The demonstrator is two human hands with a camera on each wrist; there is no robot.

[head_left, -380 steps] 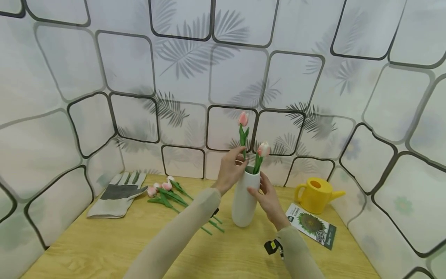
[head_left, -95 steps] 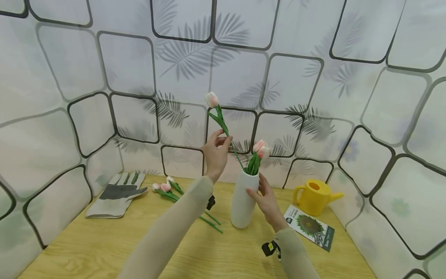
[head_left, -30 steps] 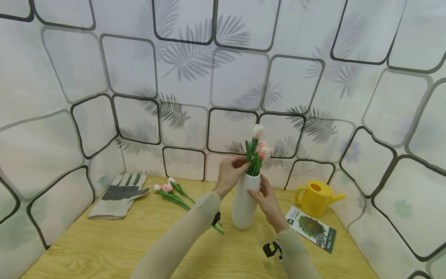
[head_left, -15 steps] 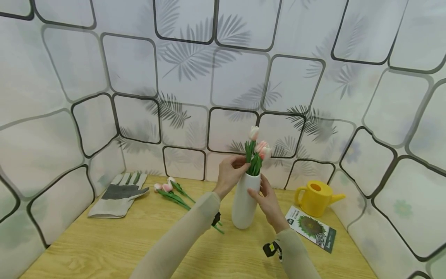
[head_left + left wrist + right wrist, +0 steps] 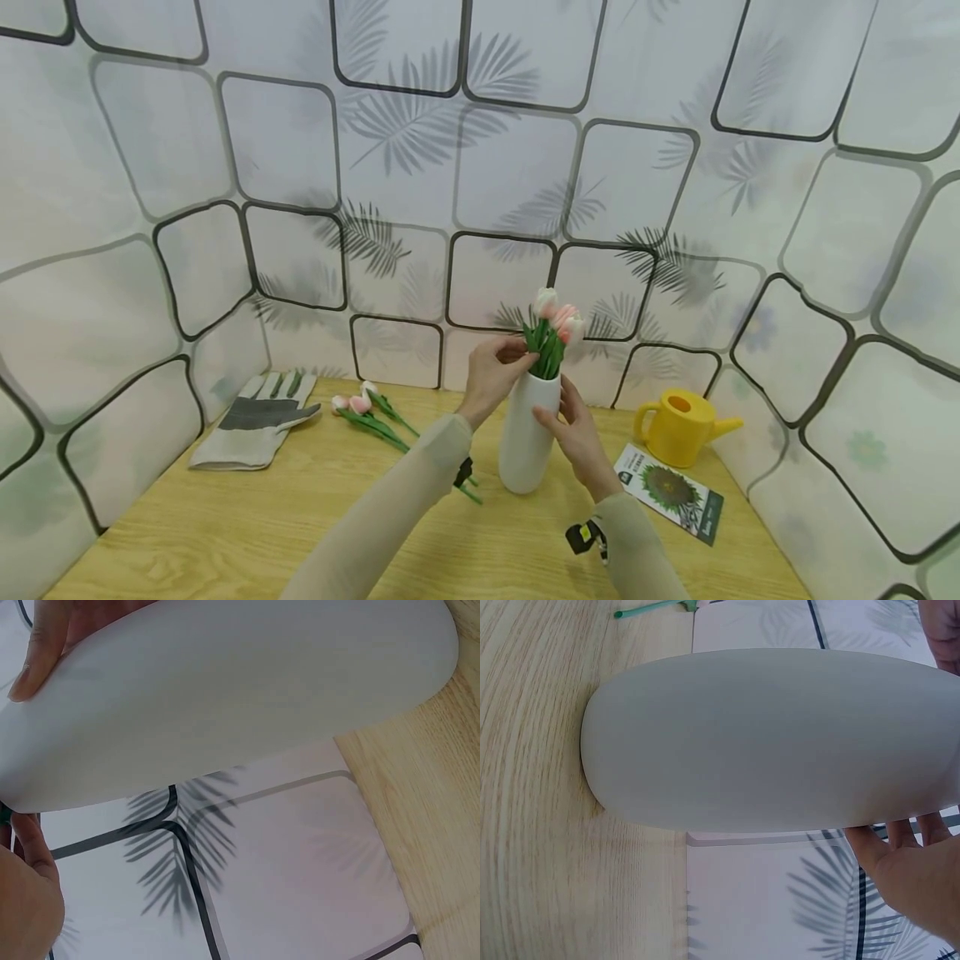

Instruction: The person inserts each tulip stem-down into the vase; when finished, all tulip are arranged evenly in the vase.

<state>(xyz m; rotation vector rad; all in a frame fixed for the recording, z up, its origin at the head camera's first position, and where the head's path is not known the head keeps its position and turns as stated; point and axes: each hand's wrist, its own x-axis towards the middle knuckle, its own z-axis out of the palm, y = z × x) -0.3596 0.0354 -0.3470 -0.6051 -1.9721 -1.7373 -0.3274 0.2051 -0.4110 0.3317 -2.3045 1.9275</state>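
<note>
Evidently the right hand [image 5: 577, 433] has its grip round the upper side of the white vase [image 5: 523, 442], seemingly to steady it where it stands on the bench [image 5: 225, 533]. The left hand [image 5: 491, 379] pinches a pale tulip [image 5: 546, 302] low, at the vase's mouth, probably to guide its stem; loose tulips [image 5: 360, 405] lie near, perhaps for easy reach.

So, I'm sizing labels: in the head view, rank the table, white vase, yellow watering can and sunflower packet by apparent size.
1. Table
2. White vase
3. Yellow watering can and sunflower packet: too alike to rank
</note>
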